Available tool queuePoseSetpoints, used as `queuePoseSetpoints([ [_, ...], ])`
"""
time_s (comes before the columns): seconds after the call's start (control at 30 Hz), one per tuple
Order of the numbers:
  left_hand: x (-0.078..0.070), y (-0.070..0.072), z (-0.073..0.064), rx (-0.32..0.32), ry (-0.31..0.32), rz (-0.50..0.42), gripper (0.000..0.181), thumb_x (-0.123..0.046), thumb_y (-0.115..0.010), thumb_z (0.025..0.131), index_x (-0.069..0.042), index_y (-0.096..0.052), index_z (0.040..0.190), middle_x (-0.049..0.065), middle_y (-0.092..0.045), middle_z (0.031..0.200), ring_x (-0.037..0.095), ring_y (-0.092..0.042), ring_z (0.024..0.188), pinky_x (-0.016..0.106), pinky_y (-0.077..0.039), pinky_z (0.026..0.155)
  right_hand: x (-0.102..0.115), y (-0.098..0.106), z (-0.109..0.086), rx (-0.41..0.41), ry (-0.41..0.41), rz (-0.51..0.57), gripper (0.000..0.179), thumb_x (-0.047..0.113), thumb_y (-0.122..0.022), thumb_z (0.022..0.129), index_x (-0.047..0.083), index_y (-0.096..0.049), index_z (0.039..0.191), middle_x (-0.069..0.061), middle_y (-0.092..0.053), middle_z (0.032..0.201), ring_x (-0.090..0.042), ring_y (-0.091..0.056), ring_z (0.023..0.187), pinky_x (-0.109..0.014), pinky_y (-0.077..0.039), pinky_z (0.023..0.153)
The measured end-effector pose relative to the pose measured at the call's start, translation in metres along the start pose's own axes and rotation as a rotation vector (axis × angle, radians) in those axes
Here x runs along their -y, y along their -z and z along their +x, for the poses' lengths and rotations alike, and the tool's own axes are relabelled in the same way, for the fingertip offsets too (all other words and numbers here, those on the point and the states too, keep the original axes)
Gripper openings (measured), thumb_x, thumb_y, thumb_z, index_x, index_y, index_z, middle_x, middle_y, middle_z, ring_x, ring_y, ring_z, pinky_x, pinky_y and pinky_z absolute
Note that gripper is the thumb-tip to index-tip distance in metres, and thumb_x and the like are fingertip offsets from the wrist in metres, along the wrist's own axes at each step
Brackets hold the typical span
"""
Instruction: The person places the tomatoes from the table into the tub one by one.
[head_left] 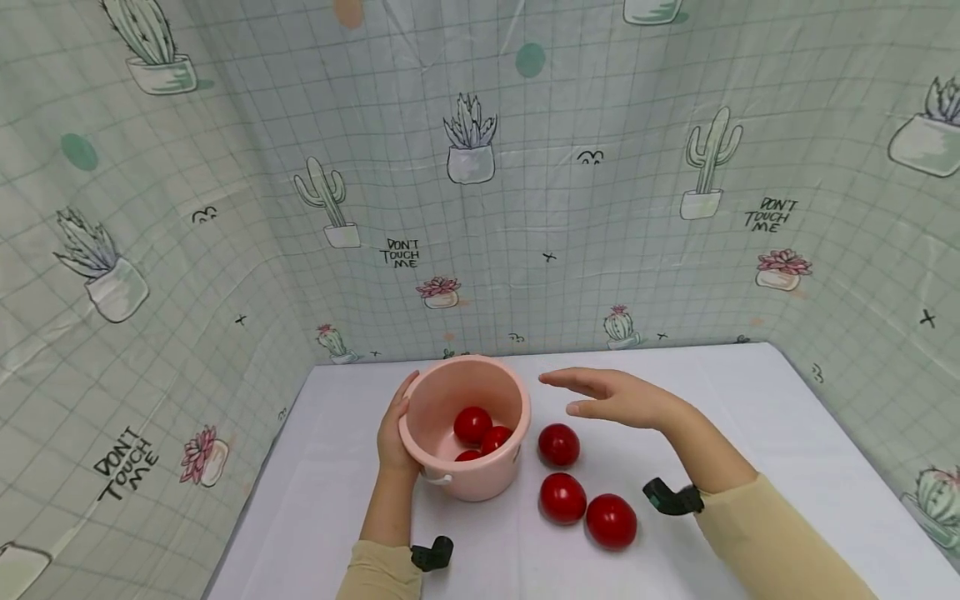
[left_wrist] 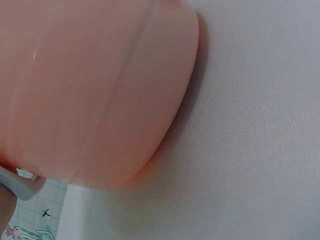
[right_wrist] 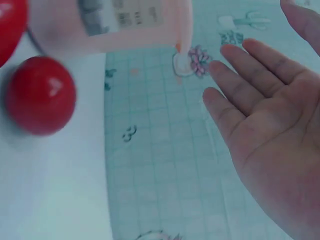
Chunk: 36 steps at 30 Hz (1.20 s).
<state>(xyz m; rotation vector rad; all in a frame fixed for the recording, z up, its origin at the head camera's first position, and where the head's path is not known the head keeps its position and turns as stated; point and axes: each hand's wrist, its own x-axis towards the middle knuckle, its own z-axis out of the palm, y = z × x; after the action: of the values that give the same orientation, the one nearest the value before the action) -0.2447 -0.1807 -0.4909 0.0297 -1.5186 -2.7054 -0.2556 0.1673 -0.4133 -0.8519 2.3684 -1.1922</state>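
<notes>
Steadying the pink bucket (head_left: 480, 485) at lower centre with your curled left hand (head_left: 396, 435), you seem mid-loading; your empty, straight-fingered right hand (head_left: 621, 397) probably needs lowering to the nearest red ball (head_left: 558, 445).

We read "DON'T TOUCH ME" (head_left: 402, 253) on pale-green gridded cloth (head_left: 585, 225), left and far; pale label (right_wrist: 137, 14) on pink plastic bucket (head_left: 480, 485) blurred.
</notes>
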Motion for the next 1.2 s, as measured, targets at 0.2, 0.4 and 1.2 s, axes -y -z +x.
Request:
queuePoseSetpoints([
  [0.2, -0.001, 0.002, 0.000, 0.011, 0.000, 0.000, 0.049, -0.024, -0.031, 0.101, -0.022, -0.043, 0.148, -0.003, -0.041, 0.156, 0.019, -0.036, 0.143, 0.045, -0.025, 0.122, -0.031, -0.020, -0.045, -0.081, 0.004, 0.015, 0.062, 0.034, -0.061, 0.097, 0.029, -0.036, 0.153, 0.003, -0.040, 0.157, -0.031, -0.037, 0.145, -0.046, -0.041, 0.111],
  [0.4, -0.002, -0.001, -0.001, -0.001, 0.012, -0.018, 0.049, -0.024, -0.033, 0.100, -0.023, -0.045, 0.148, -0.004, -0.043, 0.154, 0.019, -0.037, 0.142, 0.044, -0.026, 0.122, -0.053, -0.046, -0.076, -0.155, -0.058, 0.010, 0.070, 0.035, -0.065, 0.093, 0.030, -0.032, 0.154, 0.004, -0.038, 0.158, -0.010, -0.035, 0.146, -0.047, -0.042, 0.111],
  [1.2, 0.000, 0.000, 0.000, 0.002, 0.009, -0.001, 0.049, -0.025, -0.033, 0.101, -0.024, -0.044, 0.148, -0.004, -0.040, 0.157, 0.019, -0.036, 0.144, 0.044, -0.026, 0.122, -0.101, -0.104, -0.097, -0.018, -0.183, 0.033, 0.092, 0.044, -0.076, 0.080, 0.040, -0.023, 0.155, 0.010, -0.031, 0.161, 0.019, -0.026, 0.135, -0.027, -0.038, 0.109],
])
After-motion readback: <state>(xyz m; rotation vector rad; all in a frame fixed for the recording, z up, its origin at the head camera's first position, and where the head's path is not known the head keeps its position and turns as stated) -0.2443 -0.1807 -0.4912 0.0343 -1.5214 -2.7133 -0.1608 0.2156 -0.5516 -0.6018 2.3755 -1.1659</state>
